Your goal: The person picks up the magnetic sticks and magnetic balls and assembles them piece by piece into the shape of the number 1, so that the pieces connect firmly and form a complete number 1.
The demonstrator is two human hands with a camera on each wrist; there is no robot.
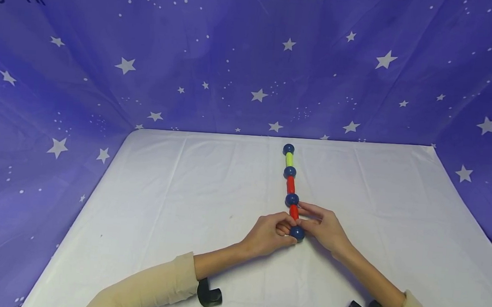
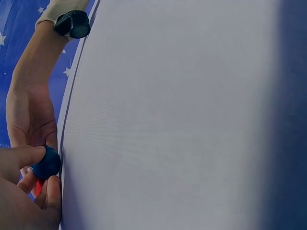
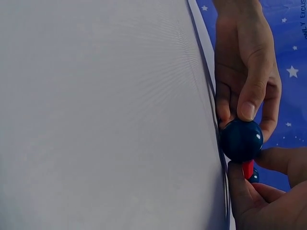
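Observation:
A straight chain of balls and rods lies on the white-covered table, running away from me. Its nearest blue ball (image 1: 297, 233) is held by my left hand (image 1: 268, 233), the thumb against its near side. My right hand (image 1: 328, 228) pinches the near red rod (image 1: 294, 212) just beyond that ball. Farther along come a second blue ball (image 1: 292, 200), another red rod (image 1: 290, 184), a third blue ball (image 1: 289, 171), a yellow-green rod (image 1: 289, 159) and the far end ball (image 1: 288, 148). Fingers partly hide the near red rod; in the right wrist view the nearest ball (image 3: 241, 141) shows plainly.
The white tablecloth (image 1: 210, 179) spreads around the chain. A purple-blue curtain (image 1: 217, 62) with white stars hangs behind and at both sides. Black wrist mounts (image 1: 209, 295) show by both beige sleeves (image 1: 149, 284).

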